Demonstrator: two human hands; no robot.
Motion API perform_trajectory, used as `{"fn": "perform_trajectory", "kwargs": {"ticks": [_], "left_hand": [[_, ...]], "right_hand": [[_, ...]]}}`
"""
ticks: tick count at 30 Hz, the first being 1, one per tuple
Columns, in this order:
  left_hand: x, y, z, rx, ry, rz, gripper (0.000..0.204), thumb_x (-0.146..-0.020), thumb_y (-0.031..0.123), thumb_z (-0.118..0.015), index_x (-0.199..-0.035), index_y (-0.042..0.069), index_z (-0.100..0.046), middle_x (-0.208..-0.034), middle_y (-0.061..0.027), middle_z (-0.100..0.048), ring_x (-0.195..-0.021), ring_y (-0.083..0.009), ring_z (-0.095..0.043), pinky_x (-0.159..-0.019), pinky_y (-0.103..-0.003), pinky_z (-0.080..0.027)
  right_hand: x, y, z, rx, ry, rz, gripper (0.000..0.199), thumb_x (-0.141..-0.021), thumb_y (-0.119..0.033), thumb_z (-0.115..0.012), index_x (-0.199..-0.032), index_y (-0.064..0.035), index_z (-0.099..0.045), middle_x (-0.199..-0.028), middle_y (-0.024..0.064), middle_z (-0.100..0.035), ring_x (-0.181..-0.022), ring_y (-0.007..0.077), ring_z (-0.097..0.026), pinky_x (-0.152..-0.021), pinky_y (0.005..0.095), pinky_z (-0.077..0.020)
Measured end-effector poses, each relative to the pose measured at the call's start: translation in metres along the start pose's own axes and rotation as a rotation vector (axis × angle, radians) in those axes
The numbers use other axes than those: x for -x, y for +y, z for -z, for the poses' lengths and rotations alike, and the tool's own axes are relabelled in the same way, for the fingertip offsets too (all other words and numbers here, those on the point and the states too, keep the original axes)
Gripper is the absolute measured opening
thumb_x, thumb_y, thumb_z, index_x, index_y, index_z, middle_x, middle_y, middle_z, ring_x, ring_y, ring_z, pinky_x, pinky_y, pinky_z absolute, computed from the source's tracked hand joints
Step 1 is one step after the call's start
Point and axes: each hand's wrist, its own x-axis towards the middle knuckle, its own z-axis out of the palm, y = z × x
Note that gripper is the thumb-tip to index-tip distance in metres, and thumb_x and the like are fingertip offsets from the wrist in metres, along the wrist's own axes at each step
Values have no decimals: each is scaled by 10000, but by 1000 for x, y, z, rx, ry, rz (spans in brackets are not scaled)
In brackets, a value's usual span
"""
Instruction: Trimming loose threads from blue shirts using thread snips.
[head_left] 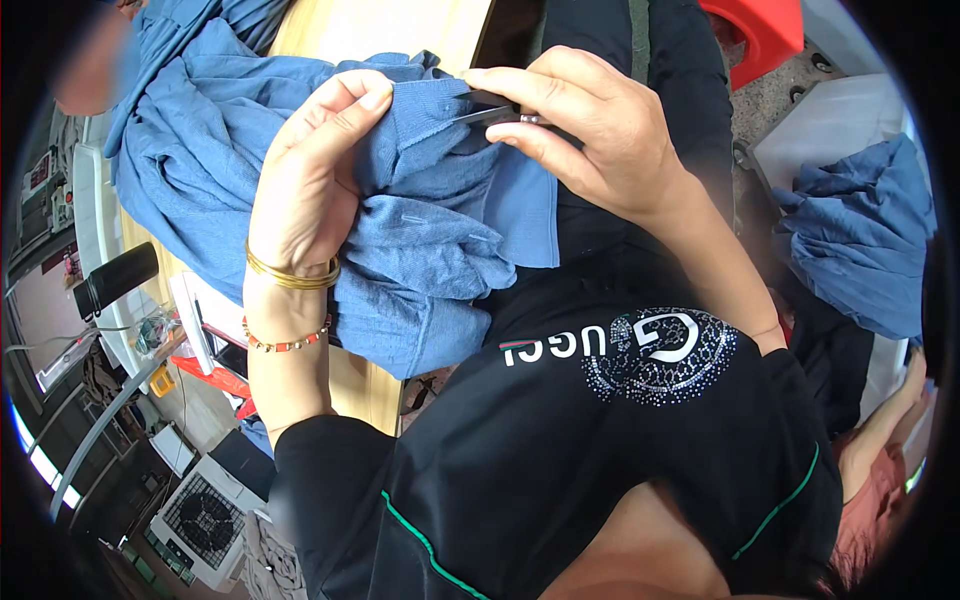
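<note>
The left hand (pixel 315 175) pinches a bunched fold of soft, finely ribbed blue garment (pixel 420 250) lying rumpled across a pale wooden table (pixel 370 30). The right hand (pixel 590 130) grips small metal snips (pixel 490 112), perhaps thread clippers, touching the fabric.

A pale wooden table (pixel 330 25) runs to the far left, a red stool (pixel 765 35) stands on speckled floor (pixel 775 90) far right, and a white fan unit (pixel 205 520) sits near left below a black cylinder (pixel 115 280).
</note>
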Motion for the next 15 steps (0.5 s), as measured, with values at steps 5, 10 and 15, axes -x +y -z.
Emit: {"fn": "perform_trajectory", "kwargs": {"ticks": [5,10,15], "left_hand": [[-2,-5,5,37,-37,35,154,-988,109,-617,-1099,15,-667,-1026,-12,-698,-979,-88,-640,-921,-225,-466],[-3,-5,9,36,-47,38,152,-992,114,-611,-1096,17,-665,-1021,-7,-695,-973,-83,-638,-911,-220,-466],[-1,-13,11,62,-72,45,156,-997,119,-606,-1101,16,-661,-1011,0,-690,-968,-77,-635,-908,-213,-464]], "right_hand": [[0,2,-12,41,15,16,431,-766,-120,-832,-1187,-100,-738,-845,42,-634,-700,174,-610,-623,301,-510],[-2,4,-16,95,39,60,415,-748,-120,-842,-1153,-102,-756,-824,34,-639,-697,171,-606,-620,297,-505],[5,8,-18,92,28,102,396,-761,-96,-829,-1150,-81,-758,-821,50,-642,-691,175,-594,-621,295,-497]]}}
